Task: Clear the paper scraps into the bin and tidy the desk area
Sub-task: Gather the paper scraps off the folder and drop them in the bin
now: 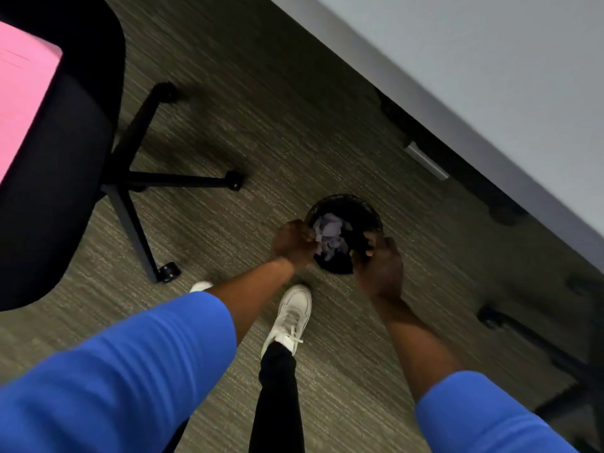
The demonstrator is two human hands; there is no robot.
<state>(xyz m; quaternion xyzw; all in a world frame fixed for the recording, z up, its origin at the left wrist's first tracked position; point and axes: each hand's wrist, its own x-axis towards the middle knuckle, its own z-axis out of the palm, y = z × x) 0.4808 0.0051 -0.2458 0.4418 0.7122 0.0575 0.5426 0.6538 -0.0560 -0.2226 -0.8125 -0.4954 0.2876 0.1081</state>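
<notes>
A small round black bin [359, 207] stands on the carpet beside the desk. Pale lilac paper scraps [330, 232] lie inside it. My left hand [292, 241] is at the bin's left rim, its fingers closed and touching the scraps. My right hand [380, 266] grips the bin's near right rim, with its fingers curled over the edge. Both forearms reach down from blue sleeves.
A grey desk [490, 76] runs diagonally across the upper right, with dark legs beneath it. A black office chair [58, 158] on castors stands at the left, with pink paper [19, 103] on its seat. Another chair base [539, 341] is at the right. My white shoe [291, 317] is near the bin.
</notes>
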